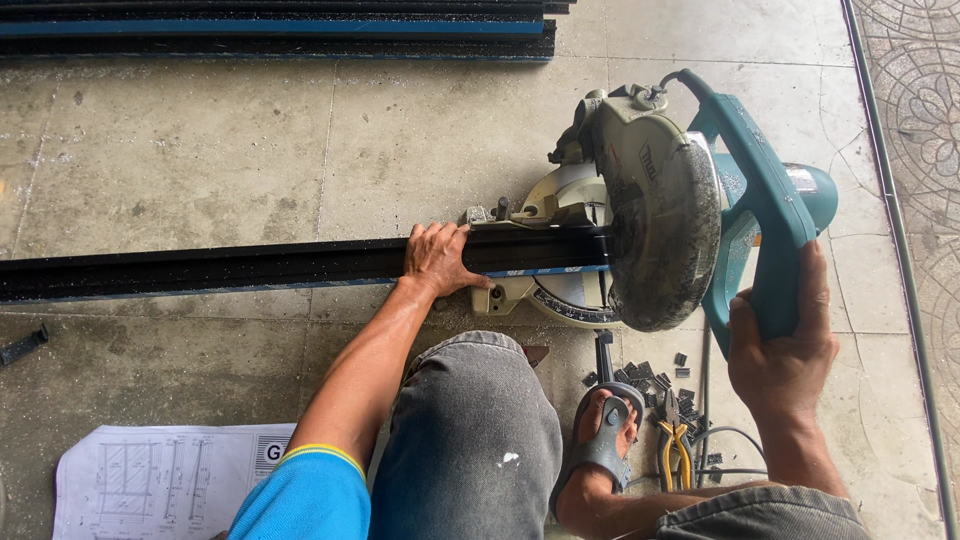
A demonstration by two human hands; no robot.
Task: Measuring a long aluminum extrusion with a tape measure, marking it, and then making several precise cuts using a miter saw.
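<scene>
A long black metal profile (250, 265) lies across the concrete floor and runs into a teal mitre saw (650, 230). My left hand (440, 258) presses down on the profile just left of the saw's base. My right hand (785, 345) grips the saw's teal handle (775, 250). The dusty blade guard (665, 235) is lowered over the profile's right end, which it hides.
More black profiles (280, 30) lie along the top edge. A paper drawing (160, 480) is on the floor at lower left. Small black offcuts (655, 380) and yellow-handled pliers (675, 445) lie by my sandalled foot (605, 440). My bent knee (470, 430) fills the lower middle.
</scene>
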